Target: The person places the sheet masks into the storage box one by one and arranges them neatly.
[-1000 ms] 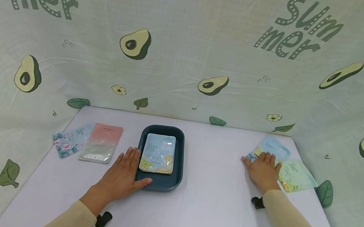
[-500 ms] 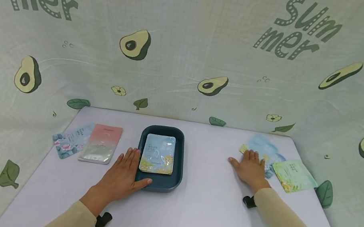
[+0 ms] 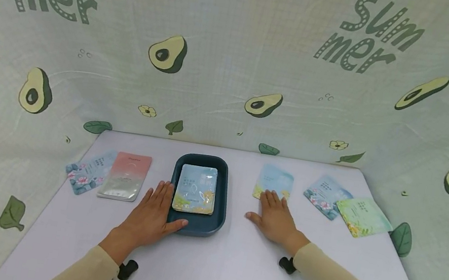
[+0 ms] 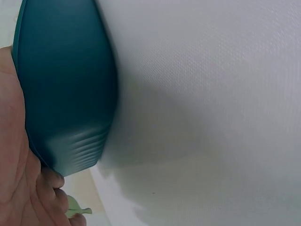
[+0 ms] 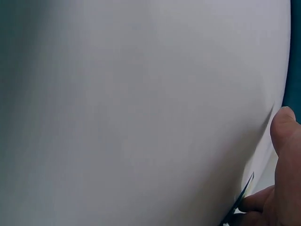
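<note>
Resting flat: right hand (image 3: pixel 275 219) on blue sachet (image 3: pixel 274 182), beside tray (image 3: pixel 220 199).

Right hand (image 3: pixel 275 219) flat on blue sachet (image 3: pixel 274 181)

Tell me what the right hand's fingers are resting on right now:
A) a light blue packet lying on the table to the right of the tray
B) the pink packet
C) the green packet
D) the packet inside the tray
A: the right hand lies flat with its fingers on the near edge of the light blue packet, just right of the tray.
</note>
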A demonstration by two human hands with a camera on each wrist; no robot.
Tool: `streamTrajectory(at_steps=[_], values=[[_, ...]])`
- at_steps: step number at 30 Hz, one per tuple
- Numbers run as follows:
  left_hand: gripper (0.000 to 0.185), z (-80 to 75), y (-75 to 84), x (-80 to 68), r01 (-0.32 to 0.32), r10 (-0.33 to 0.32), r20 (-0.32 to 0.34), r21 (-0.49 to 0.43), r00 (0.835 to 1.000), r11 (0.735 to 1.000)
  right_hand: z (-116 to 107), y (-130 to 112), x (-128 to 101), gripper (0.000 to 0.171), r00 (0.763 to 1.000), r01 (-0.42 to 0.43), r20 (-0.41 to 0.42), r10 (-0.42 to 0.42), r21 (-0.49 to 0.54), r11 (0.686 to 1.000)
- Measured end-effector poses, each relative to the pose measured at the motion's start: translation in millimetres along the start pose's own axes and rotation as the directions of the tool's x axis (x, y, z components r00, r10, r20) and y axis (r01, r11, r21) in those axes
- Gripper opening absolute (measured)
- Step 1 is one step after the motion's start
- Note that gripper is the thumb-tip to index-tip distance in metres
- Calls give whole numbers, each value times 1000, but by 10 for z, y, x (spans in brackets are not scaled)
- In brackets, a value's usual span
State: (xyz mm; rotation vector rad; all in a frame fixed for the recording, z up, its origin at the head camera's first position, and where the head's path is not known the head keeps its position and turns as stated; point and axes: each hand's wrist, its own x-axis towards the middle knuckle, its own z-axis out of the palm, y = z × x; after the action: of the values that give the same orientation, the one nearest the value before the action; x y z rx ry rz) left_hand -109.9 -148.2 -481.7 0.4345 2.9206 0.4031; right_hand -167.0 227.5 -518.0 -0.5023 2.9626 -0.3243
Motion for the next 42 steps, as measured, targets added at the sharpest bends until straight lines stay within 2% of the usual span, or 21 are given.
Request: streamTrajectory(at_steps=[5,9,13,17,23,26,29,35,42], values=[[116,-1,-3,11,-7,7,11,-7,1000,1000,36,-241,-185,91,996,78,36,-78,5,997],[117,-6,-12,22,-12,12,15,-20,1000,1000,-69,-301,-209,89,992,115,58,-117,34,993],[116,-4,-28,24,-5,5,15,-27,1000,1000,-209,-160,-17,89,995,95,18,-96,50,994],[116,1,-39,17,-1,1,10,-23,1000,1000,-285,107,258,98,999,45,0,-45,29,999],[116,4,-29,19,-5,5,8,-42,1000,999,-348,399,554,119,995,-21,101,25,-44,999],[115,3,-22,19,-3,3,8,-37,1000,999,-385,443,625,122,988,-33,147,39,-47,998],[115,8,-21,19,-4,4,4,-32,1000,999,-405,454,650,119,986,-42,158,47,-34,999],[114,14,-24,17,-5,5,-7,-35,1000,999,-411,437,658,117,990,-58,127,59,-11,998],[114,18,-32,19,-5,5,-7,-35,1000,999,-375,384,590,114,999,-41,22,42,-42,998]])
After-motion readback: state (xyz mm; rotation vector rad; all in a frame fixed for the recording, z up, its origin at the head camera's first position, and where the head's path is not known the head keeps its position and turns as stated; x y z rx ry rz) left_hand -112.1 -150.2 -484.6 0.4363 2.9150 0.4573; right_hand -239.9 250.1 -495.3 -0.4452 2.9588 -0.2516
